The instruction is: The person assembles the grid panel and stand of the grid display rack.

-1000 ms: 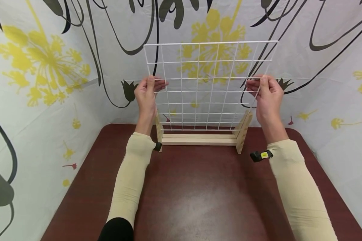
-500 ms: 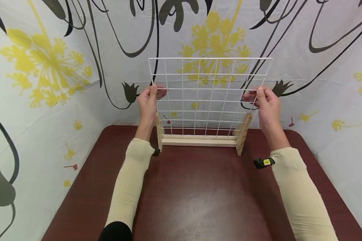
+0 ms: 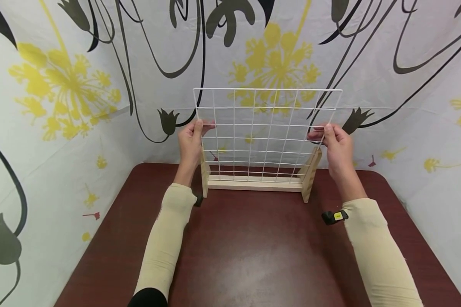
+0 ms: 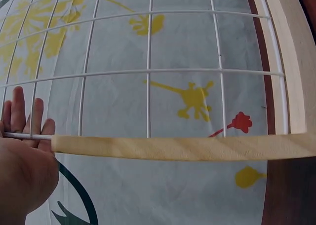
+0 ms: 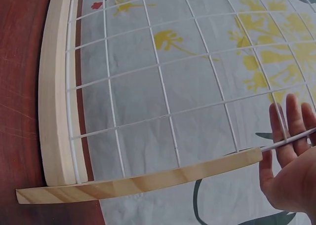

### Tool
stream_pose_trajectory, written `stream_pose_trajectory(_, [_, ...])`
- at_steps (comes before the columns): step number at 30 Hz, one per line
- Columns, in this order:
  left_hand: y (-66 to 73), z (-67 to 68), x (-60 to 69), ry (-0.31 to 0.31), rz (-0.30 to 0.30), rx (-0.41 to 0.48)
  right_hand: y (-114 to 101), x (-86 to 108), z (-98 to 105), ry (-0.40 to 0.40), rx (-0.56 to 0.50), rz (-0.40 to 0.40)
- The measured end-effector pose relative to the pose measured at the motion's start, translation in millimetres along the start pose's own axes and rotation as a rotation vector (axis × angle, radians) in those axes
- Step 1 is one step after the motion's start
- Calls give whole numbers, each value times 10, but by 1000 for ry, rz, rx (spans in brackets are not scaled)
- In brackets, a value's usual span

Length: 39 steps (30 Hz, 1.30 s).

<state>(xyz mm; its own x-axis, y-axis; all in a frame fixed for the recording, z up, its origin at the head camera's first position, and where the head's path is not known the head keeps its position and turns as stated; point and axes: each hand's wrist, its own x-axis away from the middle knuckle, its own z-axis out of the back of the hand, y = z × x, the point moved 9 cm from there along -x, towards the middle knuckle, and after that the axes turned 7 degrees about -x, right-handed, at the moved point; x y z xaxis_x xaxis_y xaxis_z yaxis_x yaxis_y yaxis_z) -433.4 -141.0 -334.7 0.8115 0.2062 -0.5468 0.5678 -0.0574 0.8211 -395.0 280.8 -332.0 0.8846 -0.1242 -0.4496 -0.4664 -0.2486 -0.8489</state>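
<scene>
A white wire grid panel (image 3: 269, 125) stands upright within a pale wooden stand (image 3: 255, 186), between its two side pieces. My left hand (image 3: 191, 143) pinches the panel's left edge wire, thumb in front and fingers behind. On the opposite edge my right hand (image 3: 337, 147) holds the wire the same way. In the left wrist view, the grid's edge runs along the wooden side piece (image 4: 182, 148), and its bottom wire lies close to the base bar (image 4: 291, 62). In the right wrist view, the other side piece (image 5: 143, 182) lines the grid's edge just short of my fingers.
The stand rests near the far edge of a dark red-brown table (image 3: 249, 256). A white curtain (image 3: 100, 85) with yellow flowers and grey stems surrounds the table at the back and sides. Black wrist devices (image 3: 334, 217) sit on both sleeves.
Both hands have come down with the grid panel, which has slid lower between the stand's side pieces. Its bottom wire is now near the base bar. The stand has stayed in place.
</scene>
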Motion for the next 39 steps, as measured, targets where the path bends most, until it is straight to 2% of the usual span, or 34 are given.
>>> stream_pose_trajectory(5, [0, 24, 25, 6, -15, 14, 21, 17, 5, 12, -7, 21])
stream_pose_trajectory(12, [-29, 61, 40, 44, -41, -31, 100, 0, 47, 73, -107, 39])
stream_pose_trajectory(20, [-39, 122, 52, 47, -63, -88, 152, 17, 40, 136, -185, 48])
stream_pose_trajectory(29, [-63, 88, 67, -21, -3, -95, 133, 86, 114, 181, -165, 36])
stream_pose_trajectory(34, [-37, 123, 99, -8, 29, -138, 128, 84, 89, 196, -188, 31])
stream_pose_trajectory(39, [-37, 147, 125, 20, 31, -181, 126, 112, 90, 216, -173, -2])
